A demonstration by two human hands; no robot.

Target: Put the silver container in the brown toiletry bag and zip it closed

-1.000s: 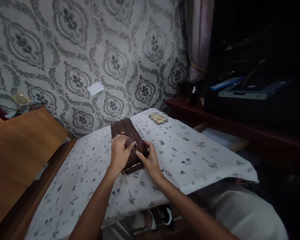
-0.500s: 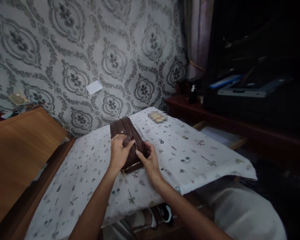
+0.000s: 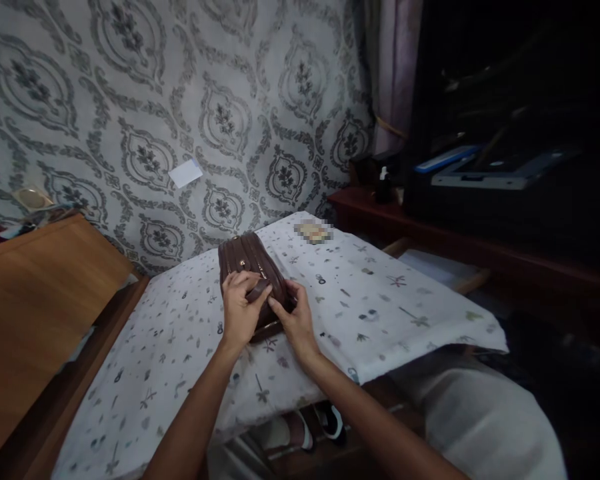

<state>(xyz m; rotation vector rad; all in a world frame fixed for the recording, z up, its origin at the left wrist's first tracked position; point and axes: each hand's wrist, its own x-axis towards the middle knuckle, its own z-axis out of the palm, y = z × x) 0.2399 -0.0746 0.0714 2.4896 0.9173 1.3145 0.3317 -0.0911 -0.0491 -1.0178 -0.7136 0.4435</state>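
A dark brown leather-look bag (image 3: 254,252) with gold-coloured zips and a stud lies on the patterned white cloth (image 3: 180,320). My left hand (image 3: 239,308) is on top of its near part, with thumb and fingers closed on a raised brown fold or strap. From the right side, my right hand (image 3: 297,323) grips the bag's edge, its thumb on top close to the left thumb. Part of a zip shows below the hands at the bag's near end. What lies right under the fingertips is hidden.
A blurred-out yellowish item (image 3: 314,231) lies on the cloth's far part. To the left stands a wooden panel (image 3: 45,287); at the right, a dark red shelf (image 3: 360,203) carries a small dark bottle (image 3: 383,185). Ahead is the patterned wall (image 3: 260,120).
The left thumb and fingers have shifted, and the brown fold under them now stands higher. Both hands stay on the bag. The view has moved slightly.
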